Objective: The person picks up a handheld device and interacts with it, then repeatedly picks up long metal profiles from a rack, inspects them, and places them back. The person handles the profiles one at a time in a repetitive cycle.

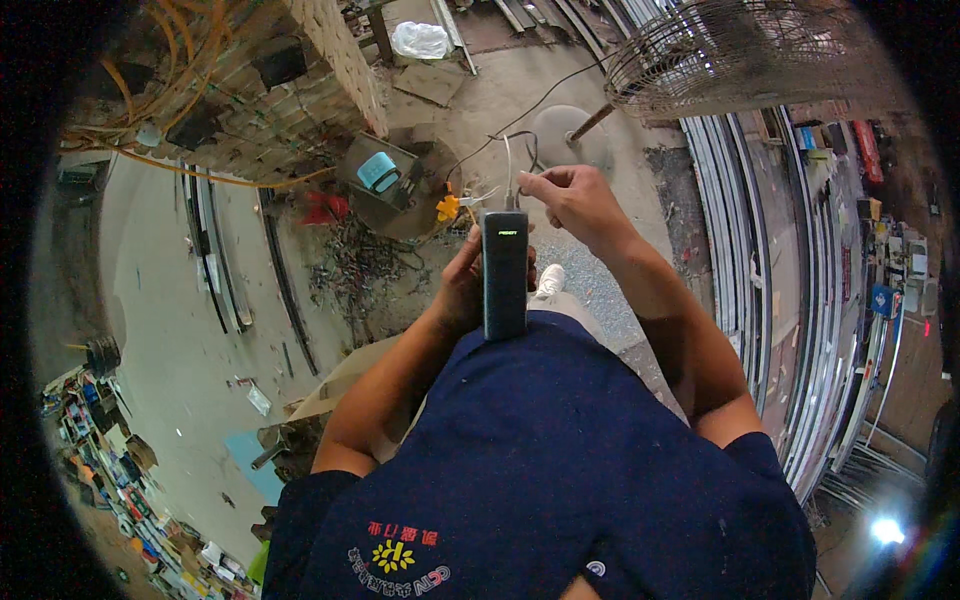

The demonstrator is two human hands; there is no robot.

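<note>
A dark rectangular power bank (505, 275) with a small lit display stands lengthwise in front of my body. My left hand (460, 285) is wrapped round it from behind, with the thumb side at its left edge and fingertips showing past its right edge; the palm is hidden. A pale cable (508, 155) runs into the power bank's far end. My right hand (580, 205) is beside that plug, fingers curled and index fingertip close to the cable. Whether it pinches anything cannot be made out. A yellow-orange flower-shaped piece (447, 208) shows just beyond my left hand.
A round fan stand base (572, 137) with a wire cage (740, 60) is ahead right. A stool (385, 195) bearing a light-blue box (378, 172) stands ahead left, near dark scraps (365, 270). Long metal profiles (725, 230) lie along the right. Cluttered shelving (120, 460) lines the left.
</note>
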